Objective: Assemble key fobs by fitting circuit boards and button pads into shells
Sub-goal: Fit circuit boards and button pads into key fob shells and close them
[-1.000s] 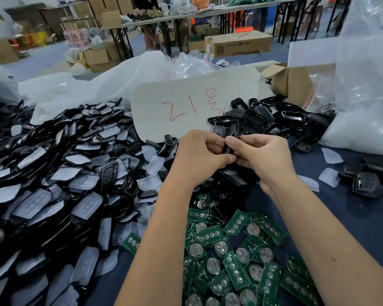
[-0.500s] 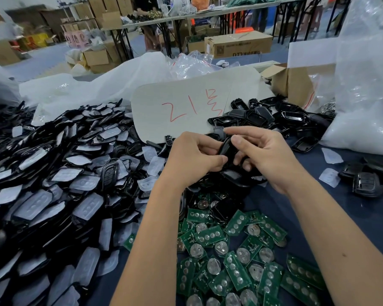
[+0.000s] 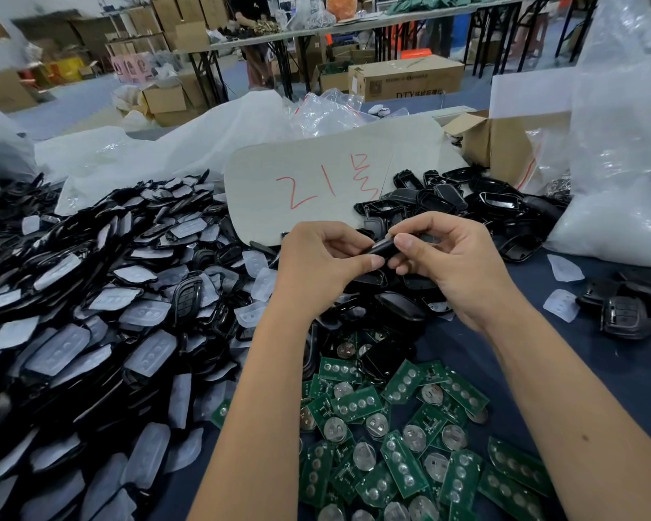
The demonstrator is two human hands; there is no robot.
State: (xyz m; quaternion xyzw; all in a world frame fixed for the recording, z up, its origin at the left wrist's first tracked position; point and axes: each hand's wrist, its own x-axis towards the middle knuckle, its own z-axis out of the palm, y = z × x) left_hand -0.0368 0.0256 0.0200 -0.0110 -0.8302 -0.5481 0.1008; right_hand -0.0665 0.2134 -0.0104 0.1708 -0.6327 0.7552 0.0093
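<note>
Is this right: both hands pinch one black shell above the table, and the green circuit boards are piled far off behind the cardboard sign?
One thing is wrong. The green circuit boards are not behind the cardboard sign; the head view shows them piled near the person, below the forearms. The rest holds: left hand and right hand both pinch one black shell.
</note>
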